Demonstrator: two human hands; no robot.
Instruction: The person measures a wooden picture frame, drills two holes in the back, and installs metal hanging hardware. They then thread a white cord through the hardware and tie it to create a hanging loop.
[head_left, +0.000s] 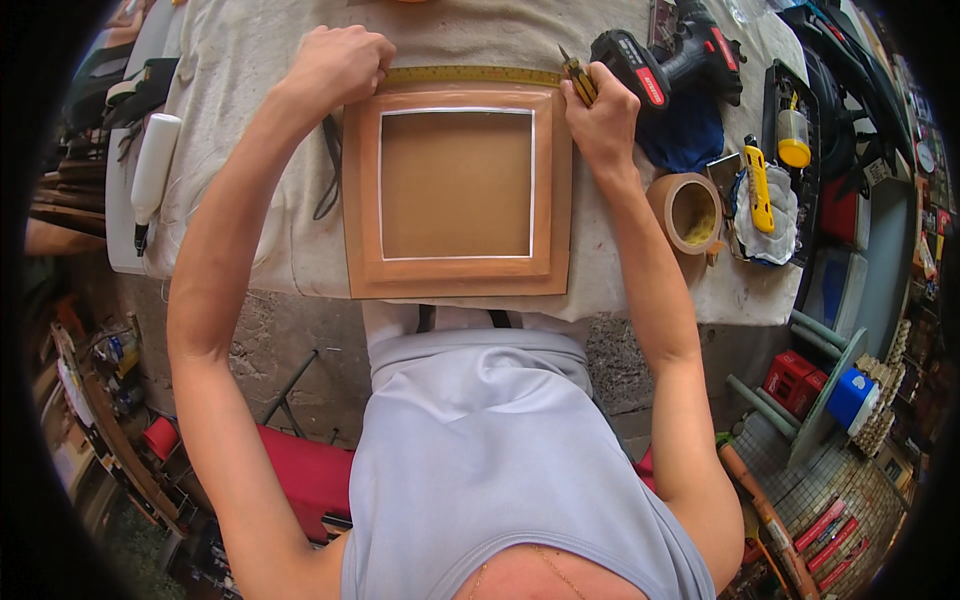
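Note:
A square wooden frame [458,267] with a white inner edging lies flat on the cloth-covered table, with a brown panel [458,185] inside it. A yellow measuring tape [470,75] stretches along the frame's far edge. My left hand [340,65] is closed at the tape's left end, fingertips by the frame's far left corner. At the far right corner, my right hand [603,118] is closed around a yellow-and-black pointed tool [579,82], its dark tip pointing away from me. The tape's right end reaches this hand; whether these fingers also grip it is hidden.
Right of the frame are a black cordless drill [690,65], a roll of brown tape [686,212], a yellow utility knife [759,190] on a glove, and a black tool tray [790,120]. A white bottle [157,165] lies at the left. The table's near edge [650,312] is before me.

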